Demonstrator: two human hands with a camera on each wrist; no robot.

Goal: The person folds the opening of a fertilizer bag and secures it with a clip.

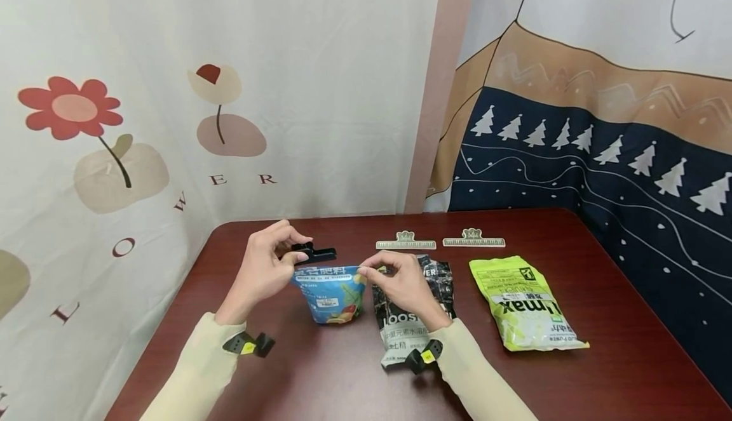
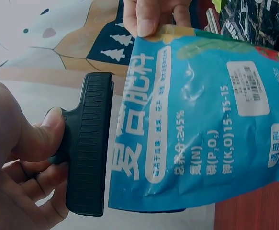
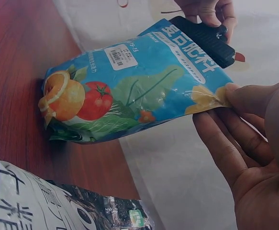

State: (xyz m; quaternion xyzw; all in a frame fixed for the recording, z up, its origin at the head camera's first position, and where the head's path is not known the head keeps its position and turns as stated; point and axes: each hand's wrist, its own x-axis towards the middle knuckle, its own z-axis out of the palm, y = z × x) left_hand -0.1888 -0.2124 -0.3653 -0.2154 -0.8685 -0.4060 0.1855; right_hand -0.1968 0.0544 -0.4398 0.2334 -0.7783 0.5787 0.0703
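Observation:
A blue fertilizer bag [image 1: 332,297] with fruit and vegetable pictures stands on the table, its top edge level with both hands. My left hand [image 1: 269,262] pinches a black bag clip [image 2: 89,143] between thumb and fingers. The clip lies along the bag's top edge; whether its jaws are around the film I cannot tell. At the bag's other top corner, my right hand [image 1: 403,281] pinches the film between thumb and fingers, as the right wrist view shows. Beside it, partly behind the right hand and wrist, lies a black and white bag [image 1: 400,338].
A lime green and white bag [image 1: 520,307] lies at the right of the dark red table [image 1: 320,383]. Two pale ruler clips [image 1: 406,240] lie near the back edge. Printed curtains [image 1: 320,91] hang behind the table and along its sides.

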